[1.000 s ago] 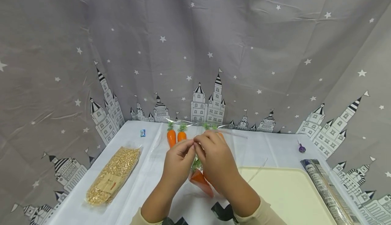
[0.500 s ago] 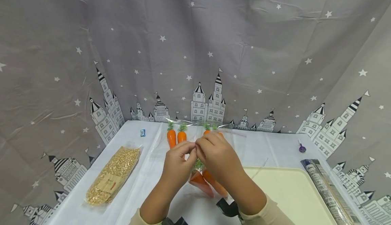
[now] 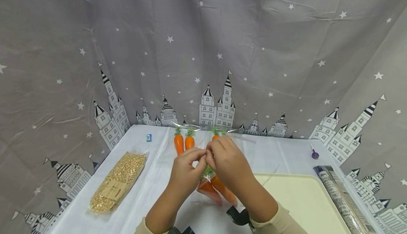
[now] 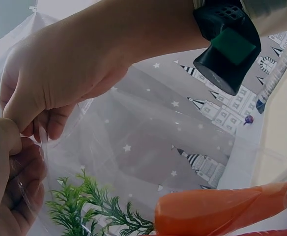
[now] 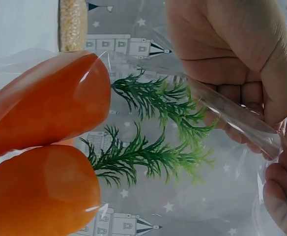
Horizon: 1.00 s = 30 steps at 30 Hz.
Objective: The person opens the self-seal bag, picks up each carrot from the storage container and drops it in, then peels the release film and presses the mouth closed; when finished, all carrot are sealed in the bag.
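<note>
In the head view, my left hand (image 3: 184,172) and right hand (image 3: 227,161) meet above the middle of the table. Between thumb and fingers, each hand pinches the edge of a clear plastic bag (image 5: 242,123). Inside the bag hang two carrots with feathery green tops, one carrot (image 3: 225,189) beside the other carrot (image 3: 209,191), tops upward toward the hands. In the left wrist view, one carrot (image 4: 222,209) lies below the fingers, behind clear film. The fingertips meet at the bag's edge, and the exact pinch point is partly hidden.
Several more carrots (image 3: 179,144) lie at the back under clear film. At left is a bag of grain (image 3: 119,181); a small blue packet (image 3: 148,137) sits behind it. To the right are a cream tray (image 3: 295,195), a wrapped roll (image 3: 340,198) and a small purple item (image 3: 314,154).
Both hands have shifted slightly to the right, still pinching the bag's edge. The right hand has moved aside enough to show the second carrot in the bag.
</note>
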Each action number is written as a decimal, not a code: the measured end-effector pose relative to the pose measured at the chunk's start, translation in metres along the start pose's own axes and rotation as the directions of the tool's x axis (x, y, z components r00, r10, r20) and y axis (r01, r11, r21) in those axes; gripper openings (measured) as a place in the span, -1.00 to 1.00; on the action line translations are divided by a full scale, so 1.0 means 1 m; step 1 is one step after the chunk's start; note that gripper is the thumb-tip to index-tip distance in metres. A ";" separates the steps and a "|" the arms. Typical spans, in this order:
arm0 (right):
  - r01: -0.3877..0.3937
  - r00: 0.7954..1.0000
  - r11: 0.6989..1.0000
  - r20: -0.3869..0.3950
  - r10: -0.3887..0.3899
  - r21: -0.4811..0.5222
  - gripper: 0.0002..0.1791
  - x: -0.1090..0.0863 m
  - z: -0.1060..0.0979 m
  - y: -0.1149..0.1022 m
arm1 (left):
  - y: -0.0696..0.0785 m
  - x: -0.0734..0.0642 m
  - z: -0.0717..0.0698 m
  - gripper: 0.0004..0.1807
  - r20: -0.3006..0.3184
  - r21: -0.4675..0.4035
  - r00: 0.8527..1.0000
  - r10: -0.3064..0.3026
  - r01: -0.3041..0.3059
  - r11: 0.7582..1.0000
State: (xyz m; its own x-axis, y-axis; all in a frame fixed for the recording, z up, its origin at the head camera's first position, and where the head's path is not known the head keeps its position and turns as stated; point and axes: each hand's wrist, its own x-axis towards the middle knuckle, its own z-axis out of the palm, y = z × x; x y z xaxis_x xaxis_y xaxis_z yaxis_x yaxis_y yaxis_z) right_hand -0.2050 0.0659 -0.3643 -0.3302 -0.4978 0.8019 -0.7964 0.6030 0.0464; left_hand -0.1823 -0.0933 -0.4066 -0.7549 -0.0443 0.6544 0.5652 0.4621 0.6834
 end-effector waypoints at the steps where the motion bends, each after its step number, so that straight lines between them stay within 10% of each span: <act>1: -0.010 1.000 1.000 0.000 0.010 0.009 -0.96 -0.001 0.000 0.000 | 0.001 0.000 0.000 -0.83 0.003 -0.002 1.000 -0.004 0.004 1.000; 14: -0.194 0.981 0.963 0.046 0.189 0.188 -0.94 -0.007 0.001 0.002 | 0.002 -0.002 0.000 -0.83 0.010 -0.032 0.999 -0.036 0.037 0.999; 30: -0.503 0.852 0.745 0.106 0.513 0.438 -0.91 -0.009 0.001 0.000 | 0.007 -0.001 0.001 -0.80 0.020 -0.097 0.996 -0.091 0.092 0.991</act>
State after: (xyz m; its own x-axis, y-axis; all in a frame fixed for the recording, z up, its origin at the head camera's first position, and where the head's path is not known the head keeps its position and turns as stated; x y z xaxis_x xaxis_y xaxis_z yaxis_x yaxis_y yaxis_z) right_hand -0.2024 0.0695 -0.3726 -0.7437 -0.1811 0.6435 -0.6490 0.4266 -0.6300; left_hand -0.1778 -0.0891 -0.4026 -0.8097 -0.0679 0.5829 0.5229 0.3676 0.7691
